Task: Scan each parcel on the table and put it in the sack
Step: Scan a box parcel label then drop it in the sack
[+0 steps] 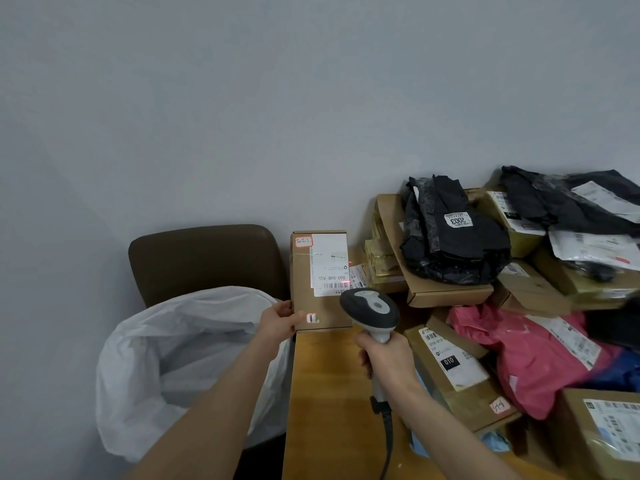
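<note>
My left hand grips the lower left edge of a brown cardboard parcel and holds it upright over the table's left edge, white label facing me. My right hand is curled round the handle of a black and grey barcode scanner, whose head points at the label. A red scan line glows on the barcode near the label's bottom. The white sack stands open to the left of the table, below the parcel.
The wooden table carries a heap of parcels at right: brown boxes, a black bag marked 2003, a pink bag, more black bags behind. A dark chair stands behind the sack against the grey wall.
</note>
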